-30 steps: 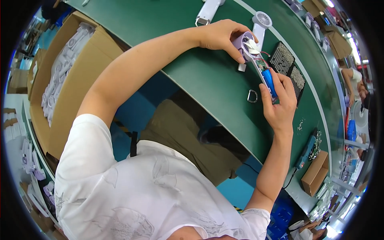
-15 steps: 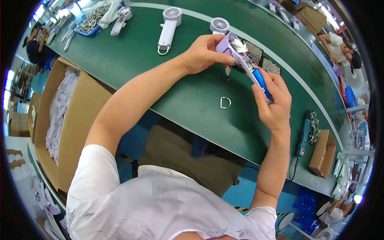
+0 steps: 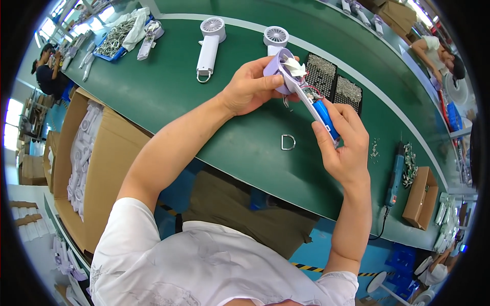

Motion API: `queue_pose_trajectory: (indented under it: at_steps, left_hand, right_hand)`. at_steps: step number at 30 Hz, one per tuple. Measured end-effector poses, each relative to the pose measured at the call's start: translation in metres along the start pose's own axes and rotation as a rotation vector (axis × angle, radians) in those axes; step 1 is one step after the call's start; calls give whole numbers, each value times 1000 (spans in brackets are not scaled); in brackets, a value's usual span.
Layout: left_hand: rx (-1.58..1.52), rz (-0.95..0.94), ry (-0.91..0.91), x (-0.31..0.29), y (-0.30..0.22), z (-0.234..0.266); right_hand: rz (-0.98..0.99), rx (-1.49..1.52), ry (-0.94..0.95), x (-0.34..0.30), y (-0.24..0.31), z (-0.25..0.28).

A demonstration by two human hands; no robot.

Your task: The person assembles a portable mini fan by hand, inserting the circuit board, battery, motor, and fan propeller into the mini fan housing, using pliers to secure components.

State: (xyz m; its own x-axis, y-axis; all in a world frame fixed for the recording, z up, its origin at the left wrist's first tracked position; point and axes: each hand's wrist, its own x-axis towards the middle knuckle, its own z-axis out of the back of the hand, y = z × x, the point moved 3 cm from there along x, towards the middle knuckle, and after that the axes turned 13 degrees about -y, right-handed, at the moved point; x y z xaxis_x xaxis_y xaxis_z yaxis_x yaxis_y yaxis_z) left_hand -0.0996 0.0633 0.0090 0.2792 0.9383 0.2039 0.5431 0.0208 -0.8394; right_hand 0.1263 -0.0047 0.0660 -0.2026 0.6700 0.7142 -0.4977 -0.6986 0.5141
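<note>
Between both hands, above the green table (image 3: 240, 137), is an opened lavender handheld fan (image 3: 276, 66) with white blades, wires and a blue cylindrical battery (image 3: 325, 117) exposed. My left hand (image 3: 250, 86) is closed round its round head, thumb along the rim. The handle end is in my right hand (image 3: 343, 140), with thumb and fingers on either side near the battery. On the table below lies a metal D-ring (image 3: 288, 142). Beyond my left hand are a whole white fan (image 3: 209, 51) and a second fan (image 3: 275, 36), whose handle is partly hidden.
Two black trays of screws (image 3: 348, 92) lie behind my right hand. An electric screwdriver (image 3: 395, 176), circuit boards (image 3: 409, 166) and a small carton (image 3: 420, 198) are at the right. A blue tray of metal rings (image 3: 113, 43) sits far left; a large carton of white parts (image 3: 109, 168) stands nearer.
The fan and both hands appear slightly lower and further left. The whole view has shifted a little, showing more of the screw trays. Both hands keep their hold on the fan.
</note>
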Motion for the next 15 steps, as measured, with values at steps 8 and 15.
queue_pose_trajectory:
  at_steps: [8, 15]
  left_hand:
    - [-53, -5, 29, -1, 0, -1]
    - [-14, -29, 30, -2, 2, -2]
  right_hand:
    - [-6, -15, 15, -1, 0, -3]
    - [16, -32, 20, 0, 5, -4]
